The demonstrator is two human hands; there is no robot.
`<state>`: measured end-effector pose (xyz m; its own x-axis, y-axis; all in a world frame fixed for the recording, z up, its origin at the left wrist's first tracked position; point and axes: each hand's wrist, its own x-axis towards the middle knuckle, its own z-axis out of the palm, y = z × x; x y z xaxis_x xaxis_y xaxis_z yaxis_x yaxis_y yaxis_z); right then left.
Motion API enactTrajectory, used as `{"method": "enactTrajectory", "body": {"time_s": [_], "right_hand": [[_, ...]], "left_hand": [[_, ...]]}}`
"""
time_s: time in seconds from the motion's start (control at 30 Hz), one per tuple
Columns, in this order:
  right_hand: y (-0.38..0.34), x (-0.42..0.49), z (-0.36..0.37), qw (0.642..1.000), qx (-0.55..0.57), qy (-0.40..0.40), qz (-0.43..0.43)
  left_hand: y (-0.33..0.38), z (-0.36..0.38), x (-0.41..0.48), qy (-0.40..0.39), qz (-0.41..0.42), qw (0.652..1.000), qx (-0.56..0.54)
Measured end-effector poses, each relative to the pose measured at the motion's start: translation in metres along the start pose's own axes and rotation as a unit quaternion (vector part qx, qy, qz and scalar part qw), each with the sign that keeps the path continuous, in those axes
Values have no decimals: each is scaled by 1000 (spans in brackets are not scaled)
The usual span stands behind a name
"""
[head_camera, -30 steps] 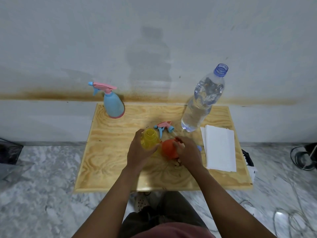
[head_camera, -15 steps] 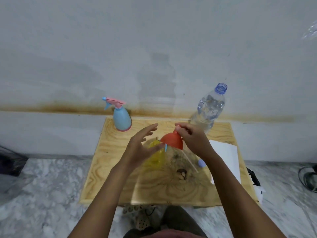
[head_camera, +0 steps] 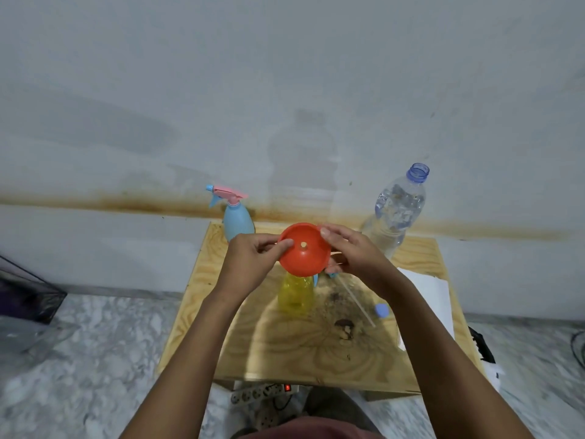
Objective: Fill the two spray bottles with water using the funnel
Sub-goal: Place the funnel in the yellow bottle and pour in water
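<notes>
Funnel [head_camera: 304,250] over near spray bottle [head_camera: 296,294]; far spray bottle [head_camera: 238,221] behind-left, water bottle [head_camera: 395,213] behind-right.

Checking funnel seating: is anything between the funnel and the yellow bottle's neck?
Nothing visible. The left hand and right hand hold the red funnel over the yellow bottle. The detached spray head lies off to its right. The funnel hides the bottle mouth.

Likely a plain domestic room; low plywood worktop [head_camera: 285,359] set against a grey painted wall [head_camera: 285,90] marked by a rusty stain band [head_camera: 126,202]; marble-patterned floor [head_camera: 95,359]; white power strip [head_camera: 262,392] lying on the floor beneath.
</notes>
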<state>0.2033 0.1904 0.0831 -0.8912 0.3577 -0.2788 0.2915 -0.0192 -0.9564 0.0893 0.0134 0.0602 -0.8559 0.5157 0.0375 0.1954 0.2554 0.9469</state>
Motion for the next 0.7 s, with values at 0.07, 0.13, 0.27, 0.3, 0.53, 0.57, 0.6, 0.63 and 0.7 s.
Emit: {"method": "enactTrajectory", "body": {"time_s": [0.07, 0.13, 0.27, 0.3, 0.53, 0.57, 0.6, 0.63, 0.7], "right_hand": [[5, -4, -1, 999, -15, -28, -11], [12, -4, 1, 999, -35, -32, -22], [21, -2, 5, 999, -32, -22, -9], [24, 0, 5, 999, -32, -21, -4], [39, 12, 7, 999, -26, -10, 20], [40, 14, 7, 999, -25, -9, 22], [41, 15, 8, 999, -27, -8, 25], [43, 16, 8, 999, -30, -7, 27], [44, 17, 10, 999, -32, -5, 30]], "left_hand": [[-2, 0, 1, 0, -9, 1000, 10], [-4, 1, 1, -3, -13, 1000, 22], [-7, 4, -2, -12, -26, 999, 32], [-8, 4, -3, -15, -26, 999, 35], [-15, 9, -3, -28, -42, 997, 54], [-16, 10, -2, -26, -46, 997, 56], [-18, 11, -1, -25, -50, 997, 60], [-20, 13, 0, -24, -54, 996, 64], [-23, 14, 1, -19, -62, 995, 70]]}}
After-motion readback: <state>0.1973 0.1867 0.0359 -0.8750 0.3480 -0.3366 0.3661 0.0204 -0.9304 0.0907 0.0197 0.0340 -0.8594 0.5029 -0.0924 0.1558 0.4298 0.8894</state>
